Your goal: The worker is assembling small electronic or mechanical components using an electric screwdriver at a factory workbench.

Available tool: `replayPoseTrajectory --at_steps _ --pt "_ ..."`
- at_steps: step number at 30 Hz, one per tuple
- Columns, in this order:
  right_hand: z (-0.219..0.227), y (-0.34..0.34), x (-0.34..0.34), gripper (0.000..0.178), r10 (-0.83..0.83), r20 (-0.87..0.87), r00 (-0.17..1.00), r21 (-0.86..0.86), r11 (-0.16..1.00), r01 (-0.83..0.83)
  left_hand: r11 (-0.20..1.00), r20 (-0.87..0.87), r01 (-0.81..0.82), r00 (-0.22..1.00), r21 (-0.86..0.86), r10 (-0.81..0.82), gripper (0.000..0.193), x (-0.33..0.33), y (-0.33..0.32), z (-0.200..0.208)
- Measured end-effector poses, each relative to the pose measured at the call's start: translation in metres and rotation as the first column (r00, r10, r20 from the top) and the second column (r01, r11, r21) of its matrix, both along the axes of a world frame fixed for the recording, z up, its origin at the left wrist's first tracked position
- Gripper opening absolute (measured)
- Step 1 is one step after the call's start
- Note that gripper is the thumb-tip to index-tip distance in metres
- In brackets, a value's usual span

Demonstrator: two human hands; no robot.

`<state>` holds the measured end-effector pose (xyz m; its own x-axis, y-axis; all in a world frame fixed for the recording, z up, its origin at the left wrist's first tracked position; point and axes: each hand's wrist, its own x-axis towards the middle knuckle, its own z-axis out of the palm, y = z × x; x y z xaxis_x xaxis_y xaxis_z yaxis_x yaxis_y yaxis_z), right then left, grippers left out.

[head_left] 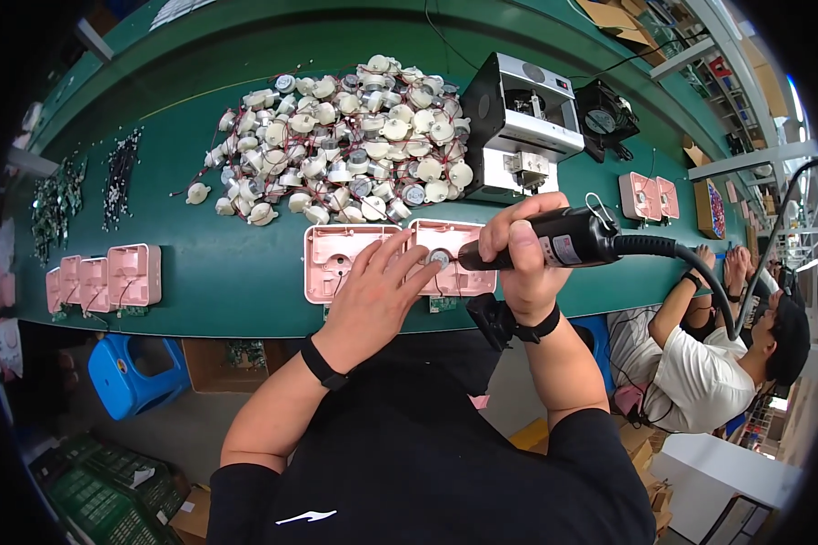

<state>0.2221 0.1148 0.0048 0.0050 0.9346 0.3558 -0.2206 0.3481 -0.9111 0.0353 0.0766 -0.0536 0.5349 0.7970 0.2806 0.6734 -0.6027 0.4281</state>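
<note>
Your forearms are coming up from the lower edge toward the green bench (227,272). Your left hand (373,295) is lying flat, fingers spread and gripping nothing, pressing on the pink housing (336,250) at the bench's near edge. Your right hand (527,259) is clenching the black power screwdriver (554,241), its tip pointing into the second housing (450,245), which is touching the first on its right. Both housings are looking like thin moulded plastic: probably light, stiff, and liable to slide or crack, so you are best holding one down with a flat palm near its rim. Behind them a pile of small motors (354,136) is spreading across the bench, with a grey machine (523,123) just beside it. More housings (109,277) are standing well apart at far left. Another person (700,363) is working at right.
</note>
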Motion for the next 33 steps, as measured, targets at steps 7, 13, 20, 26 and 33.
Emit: replayPoseTrajectory --at_steps 7,13,20,26,33 --pt "0.031 0.005 0.025 0.020 -0.053 -0.075 0.996 0.123 0.990 0.062 1.000 0.004 -0.006 1.000 0.009 0.006 0.040 0.001 0.000 0.000" --pt "0.059 0.053 0.058 0.014 -0.227 -0.047 0.973 0.249 0.940 0.232 0.999 0.018 -0.030 0.999 0.032 0.029 0.042 0.015 -0.003 -0.003" --pt "0.056 0.081 0.066 0.014 -0.321 -0.017 0.947 0.210 0.925 0.317 0.999 0.039 -0.045 0.998 0.031 0.043 0.047 0.029 -0.004 0.001" --pt "0.057 0.048 0.073 0.020 -0.189 -0.104 0.976 0.134 0.970 0.202 0.994 0.299 -0.109 0.949 0.014 0.100 0.041 -0.008 0.007 0.028" --pt "0.069 -0.003 0.044 0.023 -0.046 -0.113 0.993 0.151 0.987 0.063 0.904 0.157 -0.416 0.904 0.097 0.399 0.031 -0.084 0.065 0.020"
